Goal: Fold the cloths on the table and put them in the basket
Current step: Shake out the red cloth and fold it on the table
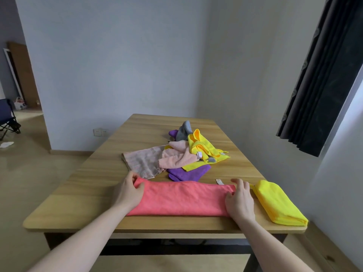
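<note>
A coral-pink cloth (182, 199) lies folded into a long strip near the table's front edge. My left hand (128, 190) pinches its left end between thumb and fingers. My right hand (239, 199) grips its right end, fingers curled over the far corner. A folded yellow cloth (277, 203) lies at the front right of the table. Behind the strip sits a loose pile: a purple cloth (186, 173), a pale pink cloth (176, 158), a patterned beige cloth (143, 161), a crumpled yellow cloth (202, 148) and a grey cloth (184, 130). No basket is in view.
The wooden table (88, 185) stands against a white wall at its far end. A dark curtain (322, 75) hangs at the right. On the left, an open floor leads to a doorway with a folding chair (7, 120).
</note>
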Tool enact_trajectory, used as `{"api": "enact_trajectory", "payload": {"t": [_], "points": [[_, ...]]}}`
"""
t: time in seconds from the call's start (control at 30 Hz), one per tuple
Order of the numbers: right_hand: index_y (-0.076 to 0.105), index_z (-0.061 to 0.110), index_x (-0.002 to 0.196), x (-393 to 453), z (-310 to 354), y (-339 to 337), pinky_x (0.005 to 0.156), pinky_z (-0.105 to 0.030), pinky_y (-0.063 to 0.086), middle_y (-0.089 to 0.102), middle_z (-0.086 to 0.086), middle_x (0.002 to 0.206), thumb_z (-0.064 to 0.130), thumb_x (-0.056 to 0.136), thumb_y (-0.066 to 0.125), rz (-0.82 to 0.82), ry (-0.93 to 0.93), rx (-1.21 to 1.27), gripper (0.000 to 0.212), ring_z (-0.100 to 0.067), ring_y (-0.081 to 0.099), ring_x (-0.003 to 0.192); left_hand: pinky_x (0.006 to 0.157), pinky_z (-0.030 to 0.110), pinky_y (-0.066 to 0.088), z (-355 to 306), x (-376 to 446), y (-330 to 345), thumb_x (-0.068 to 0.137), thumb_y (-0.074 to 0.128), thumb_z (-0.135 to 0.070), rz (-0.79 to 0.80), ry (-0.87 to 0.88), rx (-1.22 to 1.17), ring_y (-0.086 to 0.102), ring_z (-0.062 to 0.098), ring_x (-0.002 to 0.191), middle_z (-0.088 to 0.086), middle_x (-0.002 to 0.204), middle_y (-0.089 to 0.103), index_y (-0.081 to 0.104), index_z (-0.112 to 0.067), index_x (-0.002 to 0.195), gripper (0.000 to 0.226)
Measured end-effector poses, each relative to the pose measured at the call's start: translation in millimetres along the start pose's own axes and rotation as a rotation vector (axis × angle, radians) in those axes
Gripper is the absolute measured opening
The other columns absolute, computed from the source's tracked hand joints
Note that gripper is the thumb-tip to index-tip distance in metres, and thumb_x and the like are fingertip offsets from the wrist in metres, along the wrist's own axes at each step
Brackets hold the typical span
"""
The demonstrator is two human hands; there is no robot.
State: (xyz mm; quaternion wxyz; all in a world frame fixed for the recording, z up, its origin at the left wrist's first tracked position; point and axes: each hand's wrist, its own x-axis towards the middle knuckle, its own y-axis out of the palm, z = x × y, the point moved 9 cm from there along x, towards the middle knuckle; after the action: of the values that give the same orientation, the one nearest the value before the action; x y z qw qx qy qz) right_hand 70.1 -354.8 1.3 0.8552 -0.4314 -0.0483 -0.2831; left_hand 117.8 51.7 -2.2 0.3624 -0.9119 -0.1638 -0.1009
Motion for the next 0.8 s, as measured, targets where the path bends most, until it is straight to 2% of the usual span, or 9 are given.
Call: {"api": "enact_trajectory", "payload": {"t": [0.1, 0.2, 0.3, 0.43, 0.57, 0.7, 0.8], "points": [[0.051, 0.02, 0.134, 1.9, -0.8, 4.3, 0.085, -0.035, 0.05, 0.046, -0.007, 0.14, 0.012, 0.091, 0.056, 0.018, -0.022, -0.007, 0.044, -0.028, 0.059, 0.11, 0.059, 0.027, 0.045, 9.6, 6.1, -2.5, 0.095, 0.061, -0.017, -0.037, -0.031, -0.074, 0.062, 0.007, 0.078, -0.01, 0.095, 0.065, 0.057, -0.025, 0.102, 0.012], [0.054, 0.021, 0.129, 1.5, -1.3, 3.8, 0.085, -0.035, 0.052, 0.048, -0.006, 0.137, 0.012, 0.09, 0.056, 0.017, -0.039, 0.008, 0.04, -0.026, 0.059, 0.108, 0.066, 0.029, 0.047, 15.0, 6.2, -5.8, 0.095, 0.065, -0.017, -0.083, -0.04, -0.127, 0.063, 0.01, 0.084, -0.008, 0.096, 0.067, 0.059, -0.022, 0.104, 0.011], [0.056, 0.02, 0.128, -0.3, 0.6, 3.8, 0.085, -0.035, 0.051, 0.051, -0.006, 0.134, 0.012, 0.09, 0.057, 0.012, -0.058, 0.008, 0.038, -0.025, 0.058, 0.109, 0.064, 0.028, 0.044, 13.9, 5.9, -7.9, 0.095, 0.067, -0.018, -0.11, -0.029, -0.128, 0.064, 0.013, 0.086, -0.008, 0.095, 0.067, 0.06, -0.021, 0.104, 0.011], [0.053, 0.019, 0.133, 0.0, -2.2, 3.9, 0.096, -0.039, 0.049, 0.052, -0.008, 0.134, 0.013, 0.088, 0.059, 0.0, -0.041, 0.013, 0.046, -0.027, 0.052, 0.12, 0.063, 0.027, 0.044, 16.0, 7.3, -8.4, 0.095, 0.067, -0.018, -0.12, -0.041, -0.102, 0.064, 0.013, 0.085, -0.007, 0.096, 0.067, 0.059, -0.021, 0.104, 0.012], [0.053, 0.014, 0.138, 4.9, -16.1, 1.1, 0.105, -0.041, 0.043, 0.058, -0.011, 0.133, 0.013, 0.09, 0.055, -0.024, 0.082, 0.08, 0.048, -0.031, 0.05, 0.125, 0.065, 0.028, 0.045, 16.9, 8.1, -2.5, 0.097, 0.062, -0.016, -0.085, -0.043, -0.058, 0.063, 0.015, 0.084, -0.005, 0.1, 0.068, 0.058, -0.022, 0.104, 0.01], [0.061, 0.015, 0.131, 8.2, -25.7, 1.2, 0.098, -0.041, 0.052, 0.07, -0.004, 0.119, 0.018, 0.091, 0.06, -0.023, 0.142, 0.135, 0.04, -0.027, 0.061, 0.113, 0.068, 0.031, 0.048, 12.1, 7.7, 5.1, 0.1, 0.055, -0.013, -0.045, -0.001, 0.056, 0.062, 0.02, 0.085, 0.001, 0.109, 0.068, 0.06, -0.018, 0.114, 0.016], [0.07, 0.014, 0.116, 7.8, -28.3, -5.1, 0.092, -0.036, 0.053, 0.073, -0.003, 0.11, 0.012, 0.09, 0.06, -0.078, 0.158, 0.186, 0.027, -0.024, 0.065, 0.104, 0.069, 0.033, 0.051, 8.5, 6.8, 5.0, 0.101, 0.053, -0.014, -0.048, 0.009, 0.083, 0.062, 0.022, 0.083, 0.002, 0.107, 0.07, 0.06, -0.017, 0.113, 0.015]]}}
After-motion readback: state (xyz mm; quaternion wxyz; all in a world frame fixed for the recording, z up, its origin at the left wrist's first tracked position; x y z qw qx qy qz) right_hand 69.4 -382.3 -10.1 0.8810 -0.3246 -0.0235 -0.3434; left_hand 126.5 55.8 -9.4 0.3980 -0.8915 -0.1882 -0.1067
